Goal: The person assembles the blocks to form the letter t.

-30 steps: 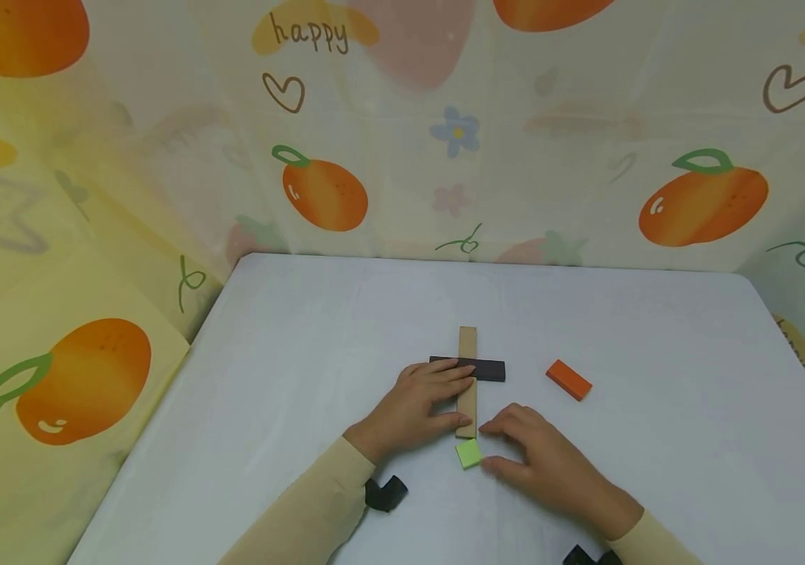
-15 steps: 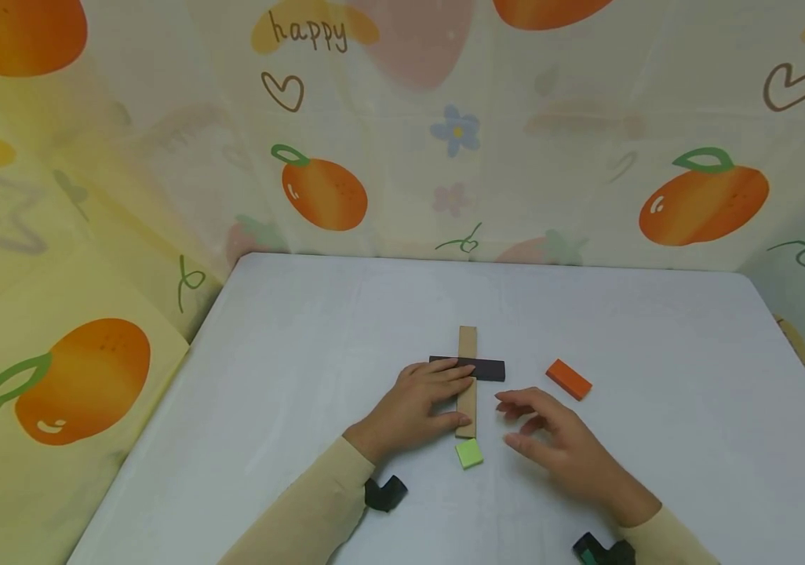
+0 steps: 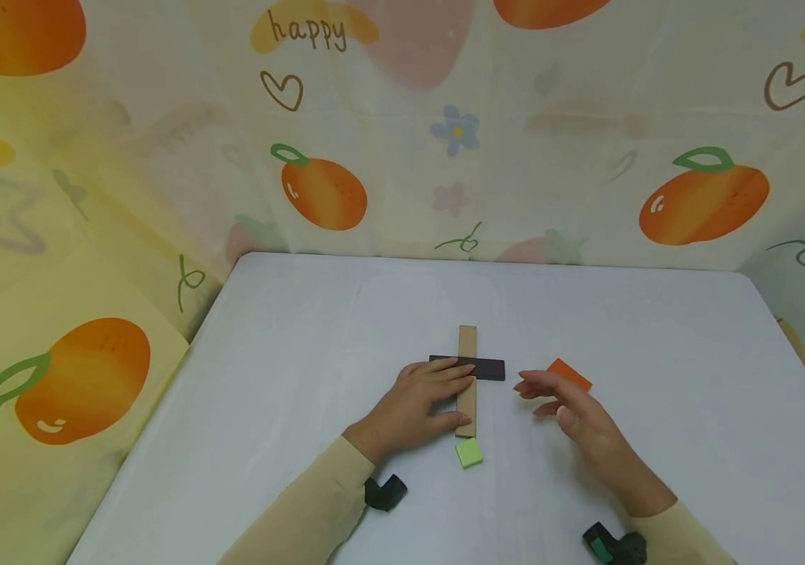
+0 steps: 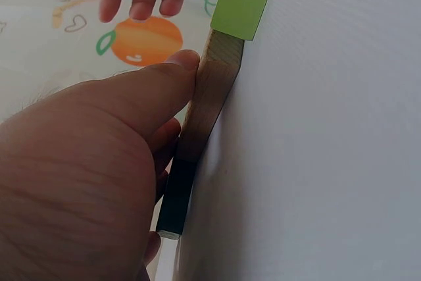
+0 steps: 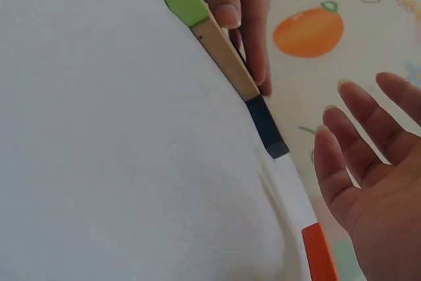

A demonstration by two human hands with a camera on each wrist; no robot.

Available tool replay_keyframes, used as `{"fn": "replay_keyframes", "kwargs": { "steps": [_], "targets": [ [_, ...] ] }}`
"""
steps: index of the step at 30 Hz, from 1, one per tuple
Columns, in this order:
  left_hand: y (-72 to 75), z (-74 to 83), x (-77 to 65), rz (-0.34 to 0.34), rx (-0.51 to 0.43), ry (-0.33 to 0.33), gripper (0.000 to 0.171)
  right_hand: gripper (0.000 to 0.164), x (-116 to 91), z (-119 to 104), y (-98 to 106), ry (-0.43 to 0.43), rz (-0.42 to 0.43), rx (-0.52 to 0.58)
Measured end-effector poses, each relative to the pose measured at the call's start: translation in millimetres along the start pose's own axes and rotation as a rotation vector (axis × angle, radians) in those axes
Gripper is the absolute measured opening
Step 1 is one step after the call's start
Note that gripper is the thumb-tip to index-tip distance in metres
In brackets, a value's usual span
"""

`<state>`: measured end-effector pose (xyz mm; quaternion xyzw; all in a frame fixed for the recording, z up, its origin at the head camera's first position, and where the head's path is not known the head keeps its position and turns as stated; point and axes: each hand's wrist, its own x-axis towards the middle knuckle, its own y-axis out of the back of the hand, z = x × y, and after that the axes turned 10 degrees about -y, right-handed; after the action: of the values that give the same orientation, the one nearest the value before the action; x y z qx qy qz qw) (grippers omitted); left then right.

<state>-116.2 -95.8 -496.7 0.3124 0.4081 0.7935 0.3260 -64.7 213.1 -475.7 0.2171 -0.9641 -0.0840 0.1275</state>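
Note:
My left hand [image 3: 409, 404] rests with extended fingers over a black block [image 3: 490, 369] and a plain wooden block [image 3: 467, 402], thumb near the wood's lower end. Beyond the black block another wooden piece [image 3: 468, 340] sticks out, so together they form a cross. A small lime green block [image 3: 469, 453] lies turned slightly at the near end. To the right, my right hand [image 3: 596, 439] holds nothing; its fingers are loosely extended over the table and overlap part of an orange block [image 3: 572, 373] in the head view. In the right wrist view the orange block [image 5: 320, 255] sits below that hand.
All blocks lie on a white table [image 3: 332, 314]. A fabric backdrop [image 3: 402, 157] with printed oranges stands along the table's back and left edges. Black wrist cameras sit under the left sleeve [image 3: 311, 502] and the right sleeve [image 3: 678, 534].
My right hand has moved away from the green block, up and to the right, and now overlaps the orange block. My left hand and the blocks have stayed in place.

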Motion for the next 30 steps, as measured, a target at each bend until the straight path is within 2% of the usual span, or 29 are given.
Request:
{"fn": "replay_keyframes", "kwargs": {
  "steps": [10, 21, 26, 30],
  "targets": [
    [0.8, 0.0, -0.6, 0.002, -0.025, 0.001, 0.065, 0.049, -0.5, 2.4, 13.5, 0.045, 0.066, 0.077],
    [0.6, -0.7, -0.9, -0.004, -0.032, 0.005, 0.066, 0.047, -4.0, 13.9, 32.0, 0.076, 0.181, 0.094],
    [0.6, -1.1, -1.0, -0.010, -0.032, 0.007, 0.066, 0.045, -8.2, 19.1, 42.4, 0.041, 0.221, 0.073],
    [0.7, -0.9, -1.1, -0.006, -0.028, 0.004, 0.066, 0.045, -10.0, 19.9, 46.9, -0.001, 0.261, 0.005]
  ]
}}
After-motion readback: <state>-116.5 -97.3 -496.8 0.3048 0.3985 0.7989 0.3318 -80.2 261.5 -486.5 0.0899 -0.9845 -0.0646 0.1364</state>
